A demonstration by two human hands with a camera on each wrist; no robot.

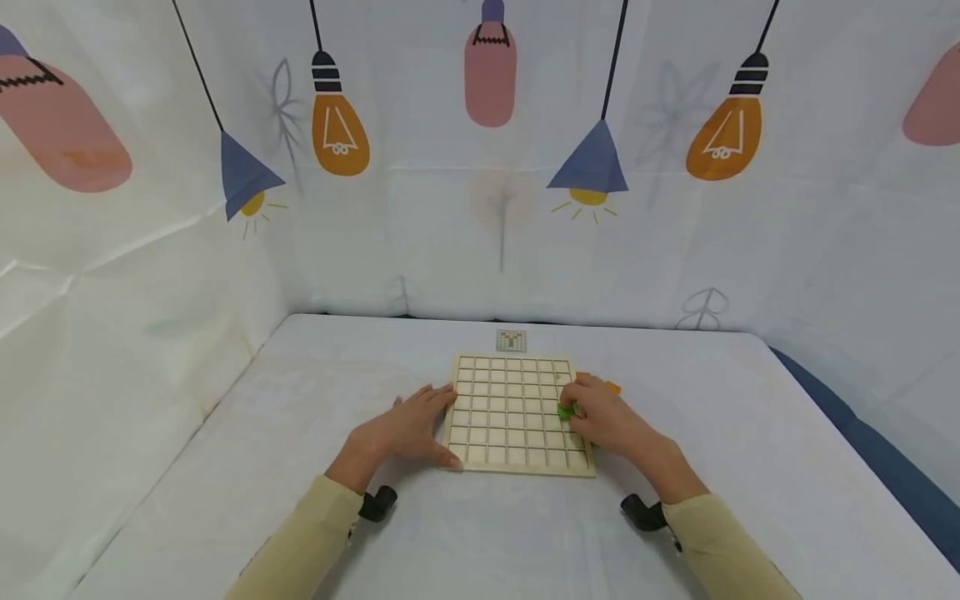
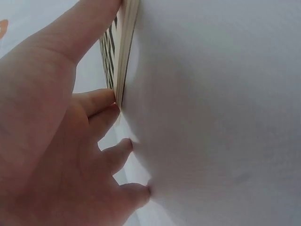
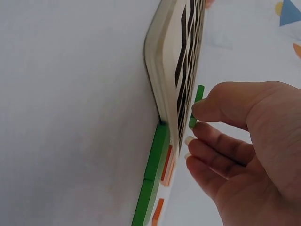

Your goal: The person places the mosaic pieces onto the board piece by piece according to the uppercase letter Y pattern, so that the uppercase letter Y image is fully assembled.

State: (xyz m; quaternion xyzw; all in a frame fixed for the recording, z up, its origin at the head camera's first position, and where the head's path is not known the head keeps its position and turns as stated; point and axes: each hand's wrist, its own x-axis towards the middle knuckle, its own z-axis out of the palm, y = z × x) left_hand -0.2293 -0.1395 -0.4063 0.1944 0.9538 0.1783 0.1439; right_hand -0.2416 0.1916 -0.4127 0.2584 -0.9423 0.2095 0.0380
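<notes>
So a big white cloth backdrop point(image 1: 420, 242) is hanging behind everything, with lamps and bulbs printed all over it. The white table point(image 1: 720, 433) is stretching out in front of it. Two tan sleeves point(image 1: 303, 542) are reaching in from the near side, with a little black camera point(image 1: 378, 504) sticking out by each wrist.

The wooden grid board point(image 1: 510, 408) is lying on the table, roughly in the middle. The left hand point(image 1: 408, 425) is bracing its left side: thumb sitting at the near corner, fingers spreading out, a couple touching the edge and the others resting on the table. The right hand point(image 1: 611, 419) is hovering around the right edge, thumb and index finger pinching a green tile point(image 1: 566, 412) over the last columns. Can't tell if the tile's touching the board.

A small pattern card point(image 1: 511, 340) is lying just past the far edge. Two green pieces point(image 3: 156, 153) are sitting end to end along the right side, with some orange pieces point(image 1: 613, 387) lying near them.
</notes>
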